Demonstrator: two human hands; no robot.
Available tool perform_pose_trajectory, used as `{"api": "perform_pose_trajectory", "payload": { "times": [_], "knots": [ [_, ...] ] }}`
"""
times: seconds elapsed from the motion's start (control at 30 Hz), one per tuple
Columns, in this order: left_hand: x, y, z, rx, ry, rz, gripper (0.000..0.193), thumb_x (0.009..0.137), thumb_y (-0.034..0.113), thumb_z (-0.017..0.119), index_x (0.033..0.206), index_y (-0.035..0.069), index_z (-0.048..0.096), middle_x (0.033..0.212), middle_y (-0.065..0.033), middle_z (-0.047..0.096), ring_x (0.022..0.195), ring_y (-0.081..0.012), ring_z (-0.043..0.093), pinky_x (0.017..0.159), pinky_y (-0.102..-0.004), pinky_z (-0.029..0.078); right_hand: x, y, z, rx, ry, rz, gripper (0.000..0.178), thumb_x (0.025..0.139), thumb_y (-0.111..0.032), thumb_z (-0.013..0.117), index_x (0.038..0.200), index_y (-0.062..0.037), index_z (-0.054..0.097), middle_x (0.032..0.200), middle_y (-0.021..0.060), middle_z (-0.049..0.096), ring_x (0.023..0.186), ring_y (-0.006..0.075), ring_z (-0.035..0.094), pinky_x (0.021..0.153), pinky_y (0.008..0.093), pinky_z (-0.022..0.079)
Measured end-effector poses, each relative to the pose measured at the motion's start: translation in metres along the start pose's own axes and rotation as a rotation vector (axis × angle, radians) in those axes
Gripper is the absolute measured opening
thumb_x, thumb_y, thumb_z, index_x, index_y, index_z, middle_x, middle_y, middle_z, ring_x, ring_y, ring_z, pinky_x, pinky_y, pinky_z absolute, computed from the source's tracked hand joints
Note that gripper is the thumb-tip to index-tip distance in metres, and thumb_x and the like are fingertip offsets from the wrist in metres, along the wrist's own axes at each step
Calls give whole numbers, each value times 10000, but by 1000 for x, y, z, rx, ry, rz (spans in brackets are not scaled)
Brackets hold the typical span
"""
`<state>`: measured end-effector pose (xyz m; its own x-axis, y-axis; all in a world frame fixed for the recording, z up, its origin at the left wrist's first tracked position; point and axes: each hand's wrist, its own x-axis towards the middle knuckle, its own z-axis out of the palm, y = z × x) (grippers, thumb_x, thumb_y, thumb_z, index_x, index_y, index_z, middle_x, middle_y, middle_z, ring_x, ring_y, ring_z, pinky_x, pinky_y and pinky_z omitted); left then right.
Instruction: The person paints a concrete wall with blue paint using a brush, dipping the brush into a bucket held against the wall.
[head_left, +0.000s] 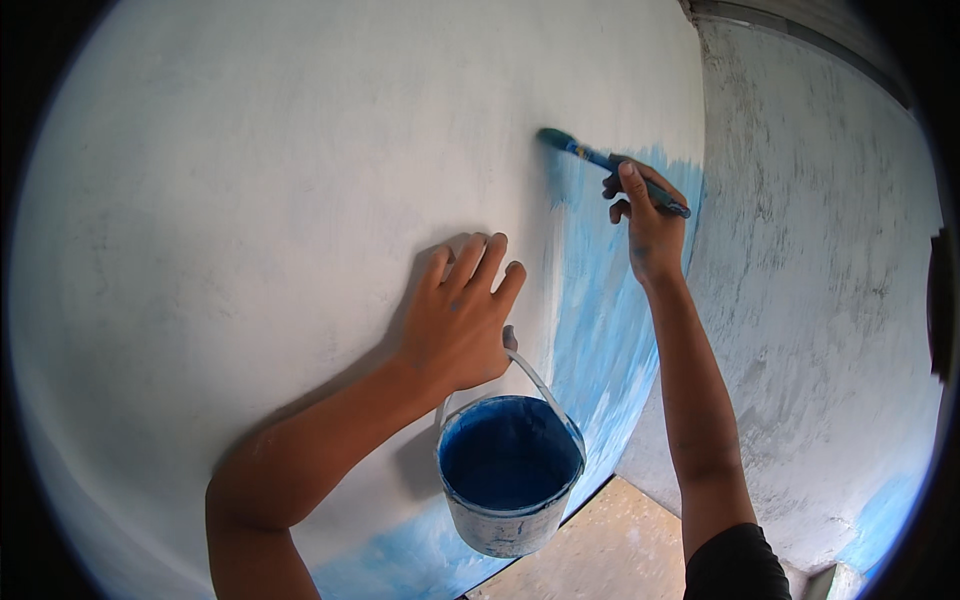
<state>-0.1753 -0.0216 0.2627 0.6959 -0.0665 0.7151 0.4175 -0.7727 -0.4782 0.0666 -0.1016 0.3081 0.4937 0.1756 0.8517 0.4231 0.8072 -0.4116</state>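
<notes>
My right hand (652, 225) grips the handle of a blue paintbrush (594, 156) between thumb and fingers. Its dark, wet-looking bristles are at the pale wall (300, 170), by the top left of a light blue painted patch (605, 290). Lower and to the left, my left hand (455, 320) leans on the wall with its fingers spread. A whitish paint bucket (505, 533) hangs by its curved handle from this hand, hooked at the thumb side. Deep blue paint (508, 455) shows inside the bucket, and its rim is smeared blue.
To the right, a grey, stained wall (800, 250) meets the pale wall at a corner. More light blue paint (410, 560) covers the wall's lower part. Below the bucket lies a speckled tan floor (600, 550). A dark object (940, 305) shows at the right edge.
</notes>
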Motion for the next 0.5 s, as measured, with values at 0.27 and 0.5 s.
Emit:
{"api": "perform_pose_trajectory", "payload": {
  "times": [0.27,0.5],
  "knots": [
    [-6,-3,0,154,78,51,554,732,383,747,1185,68,696,1468,-129,523,1459,-294,364,1167,-518,266,-23,-30,-28,-175,-108,140,269,953,-260,755,1021,-1,778,751,62,690,616,79,582,530,231,445],
    [-8,3,-2,159,106,2,497,716,314,764,1139,63,692,1442,-151,536,1435,-335,410,1147,-552,307,-10,-18,-13,-353,-299,-9,262,952,-251,741,971,7,776,714,41,667,636,83,536,575,266,437]
  ]
}}
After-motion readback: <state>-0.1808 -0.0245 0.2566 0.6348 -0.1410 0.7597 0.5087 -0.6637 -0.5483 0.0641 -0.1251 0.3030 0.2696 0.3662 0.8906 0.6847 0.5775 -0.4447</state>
